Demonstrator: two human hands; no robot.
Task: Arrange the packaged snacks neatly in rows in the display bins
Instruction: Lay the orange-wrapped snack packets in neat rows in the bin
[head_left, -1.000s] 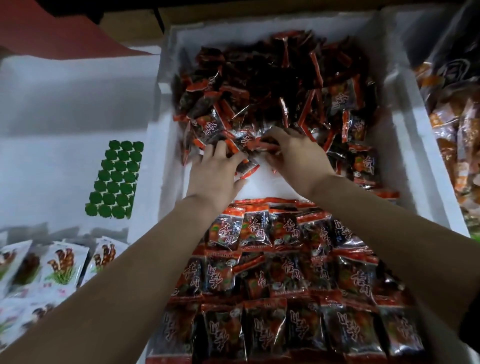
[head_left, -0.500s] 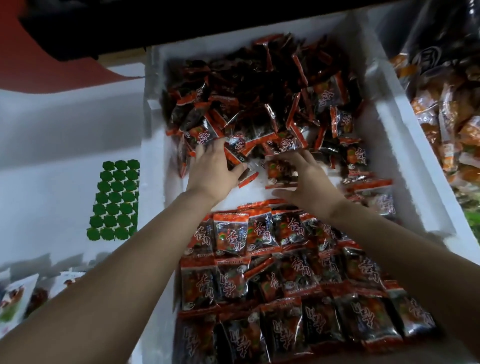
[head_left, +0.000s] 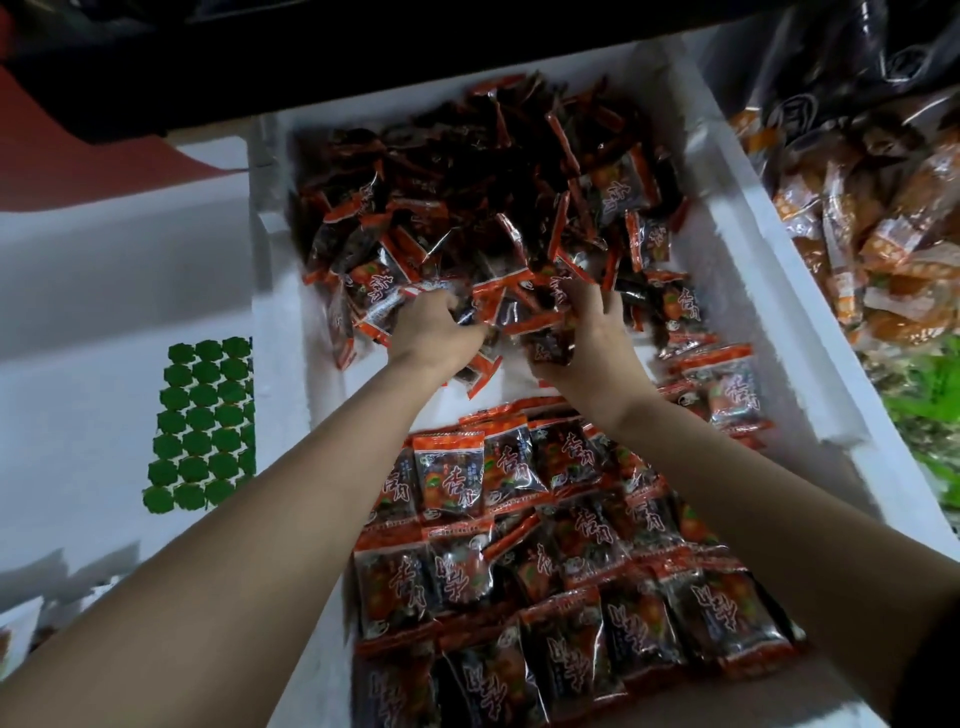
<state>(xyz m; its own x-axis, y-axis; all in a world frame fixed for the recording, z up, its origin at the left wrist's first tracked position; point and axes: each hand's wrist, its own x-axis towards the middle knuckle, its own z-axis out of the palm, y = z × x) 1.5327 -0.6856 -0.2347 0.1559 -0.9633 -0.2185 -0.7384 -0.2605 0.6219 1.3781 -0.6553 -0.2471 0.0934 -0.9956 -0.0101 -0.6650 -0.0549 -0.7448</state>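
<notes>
Both hands have gone deeper into the pile since a moment ago: the fingers that lay spread at its near edge are now curled in among the wrappers.

From where I stand, the white foam bin (head_left: 769, 291) is roughly half sorted. Its far half is filled by a loose heap (head_left: 467, 197) of red-and-black snack packets, lying every way and banked up against the far wall. Its near half holds the tidy rows (head_left: 545, 571), about 4 of them, flat and overlapping like shingles, though 1 or 2 packets in the second row sit crooked. Between heap and rows a bare strip of bin floor (head_left: 498, 387) shows, which I take to be where the next row goes. On the right, against the wall, a few stray packets (head_left: 727, 384) lie apart from both groups.

The left hand (head_left: 436, 332) is closed round a clutch of packets (head_left: 384, 306) at the heap's near left edge. The right hand (head_left: 592, 338) is cupped over the near edge further right, pinching a dark packet (head_left: 550, 348) under its palm.

My guess is that several more rows are needed before the heap is used up, and the strays on the right want gathering too.
</notes>
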